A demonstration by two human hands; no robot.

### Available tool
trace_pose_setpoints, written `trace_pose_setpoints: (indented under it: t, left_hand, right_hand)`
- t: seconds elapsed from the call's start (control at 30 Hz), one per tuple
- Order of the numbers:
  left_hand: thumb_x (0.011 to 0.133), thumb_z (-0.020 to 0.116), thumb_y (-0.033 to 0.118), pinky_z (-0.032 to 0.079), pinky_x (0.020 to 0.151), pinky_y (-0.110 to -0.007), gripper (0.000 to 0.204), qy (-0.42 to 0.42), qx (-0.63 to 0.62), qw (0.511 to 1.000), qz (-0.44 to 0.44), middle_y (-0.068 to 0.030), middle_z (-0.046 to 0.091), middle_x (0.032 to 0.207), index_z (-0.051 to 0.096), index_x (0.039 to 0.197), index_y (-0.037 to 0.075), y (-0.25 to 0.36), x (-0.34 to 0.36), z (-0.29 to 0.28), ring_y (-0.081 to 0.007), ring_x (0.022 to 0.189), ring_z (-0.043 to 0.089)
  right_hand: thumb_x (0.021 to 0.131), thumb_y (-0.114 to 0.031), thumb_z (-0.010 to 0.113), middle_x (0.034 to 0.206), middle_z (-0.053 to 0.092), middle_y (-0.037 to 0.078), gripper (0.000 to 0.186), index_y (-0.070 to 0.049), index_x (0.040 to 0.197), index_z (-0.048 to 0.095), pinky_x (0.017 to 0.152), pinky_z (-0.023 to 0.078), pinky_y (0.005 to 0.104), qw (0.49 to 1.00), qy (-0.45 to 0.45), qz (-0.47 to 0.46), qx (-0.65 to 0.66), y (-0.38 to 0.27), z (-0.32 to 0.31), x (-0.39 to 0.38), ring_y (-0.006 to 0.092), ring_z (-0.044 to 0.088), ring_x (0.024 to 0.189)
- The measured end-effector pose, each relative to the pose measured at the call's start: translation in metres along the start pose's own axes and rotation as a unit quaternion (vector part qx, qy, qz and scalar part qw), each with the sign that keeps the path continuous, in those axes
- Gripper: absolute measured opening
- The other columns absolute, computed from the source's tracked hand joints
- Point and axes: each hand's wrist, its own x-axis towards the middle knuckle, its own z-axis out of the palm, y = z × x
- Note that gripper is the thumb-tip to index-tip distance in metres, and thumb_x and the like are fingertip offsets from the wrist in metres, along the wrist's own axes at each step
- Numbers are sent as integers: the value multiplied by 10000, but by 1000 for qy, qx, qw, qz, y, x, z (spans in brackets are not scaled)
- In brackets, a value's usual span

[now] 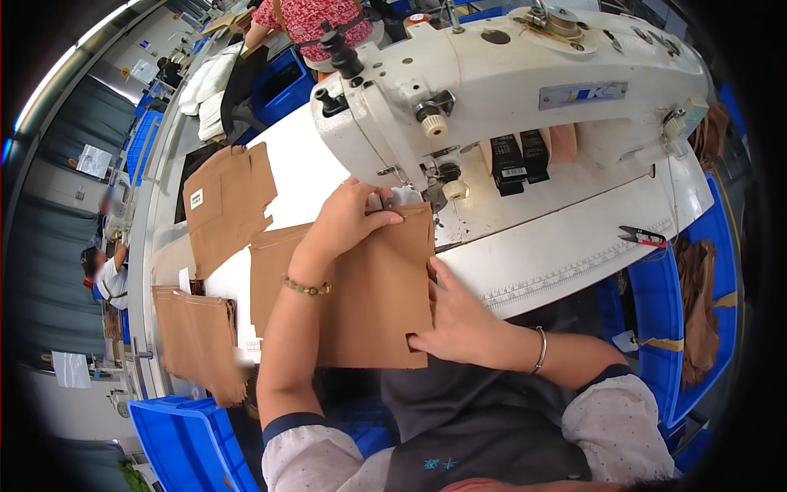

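Note:
A white sewing machine [484,82] stands over a white table. A brown fabric panel [365,299] lies under its head, with its top edge by the needle area. My left hand [347,217] grips that top edge just left of the presser foot, thumb on top. My right hand [459,324] holds the panel's right edge lower down, with some fingertips hidden behind it. Brown cut pieces [229,205] and another stitched brown stack [193,332] lie to the left.
Red-handled snips [643,238] and dark packages [518,162] rest right of the needle. Blue bins [184,447] with brown fabric [697,303] in the right one flank me. A co-worker in red [307,25] is behind the machine; another person [111,279] works at left.

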Motion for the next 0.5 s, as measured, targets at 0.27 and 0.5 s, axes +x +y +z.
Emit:
trace_pose_setpoints:
  t: [0.27, 0.5]
  left_hand:
    - [882, 802, 152, 422, 629, -272, 211, -48, -142, 986, -67, 10, 543, 731, 639, 853, 22, 8, -27, 13, -96, 688, 450]
    - [904, 795, 167, 418, 640, -255, 215, -76, -220, 966, -111, 27, 558, 774, 627, 876, 35, 14, -32, -4, -81, 713, 449]
  right_hand:
    - [885, -325, 709, 1010, 663, 66, 263, -99, 1020, 708, 985, 456, 457, 996, -16, -50, 75, 24, -41, -18, 267, 621, 1033]
    - [899, -190, 698, 743, 685, 75, 184, -20, 833, 715, 633, 525, 306, 931, -74, 199, 295, 89, -75, 27, 185, 674, 702]
